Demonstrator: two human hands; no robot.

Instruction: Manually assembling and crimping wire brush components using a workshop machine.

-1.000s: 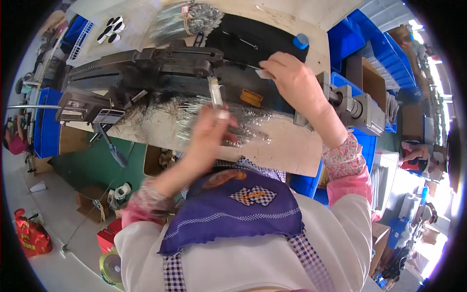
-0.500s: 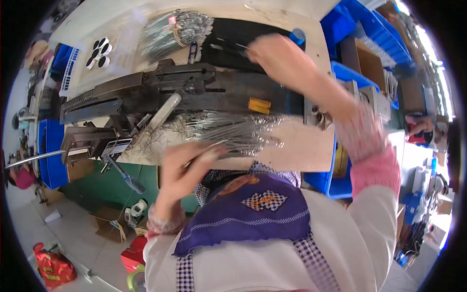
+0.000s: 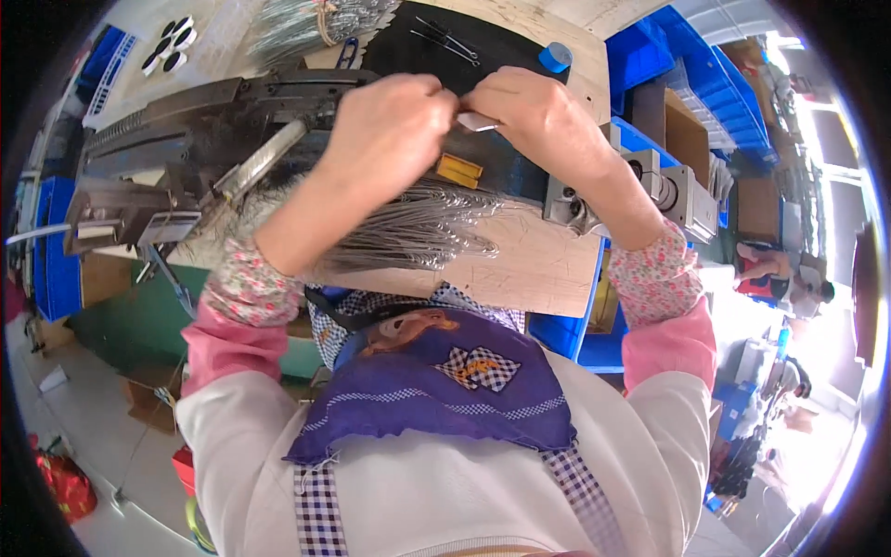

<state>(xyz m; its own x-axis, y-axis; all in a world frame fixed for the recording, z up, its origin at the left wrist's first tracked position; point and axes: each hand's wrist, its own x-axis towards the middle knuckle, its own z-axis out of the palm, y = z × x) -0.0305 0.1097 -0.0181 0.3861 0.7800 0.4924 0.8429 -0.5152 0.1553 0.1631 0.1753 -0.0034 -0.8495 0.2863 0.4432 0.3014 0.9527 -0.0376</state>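
My left hand (image 3: 394, 125) and my right hand (image 3: 534, 111) meet over the dark metal fixture (image 3: 506, 158), with fingertips curled closely together. A small pale, shiny flat piece (image 3: 479, 122) sticks out under my right fingers; its kind cannot be made out. My left fingers are closed, and whatever they pinch is hidden behind the hand. Below my left wrist lies a bundle of thin silver wire pieces (image 3: 418, 227) with looped ends. A yellow block (image 3: 459, 171) rests on the fixture just below the hands. Beyond them, thin metal hand tools (image 3: 447, 43) lie on a black cloth (image 3: 501, 56).
A blue tape roll (image 3: 555, 58) stands right of the cloth. More wires (image 3: 306, 28) and a clear tray with black-and-white round parts (image 3: 169, 45) are at the far left. A lever handle (image 3: 264, 162) juts out left. Blue bins (image 3: 691, 70) and a grey metal device (image 3: 682, 190) line the right.
My left hand has moved from the wire bundle up and right to the fixture. My right hand has drawn back from the tools on the cloth to meet it. The view has shifted.
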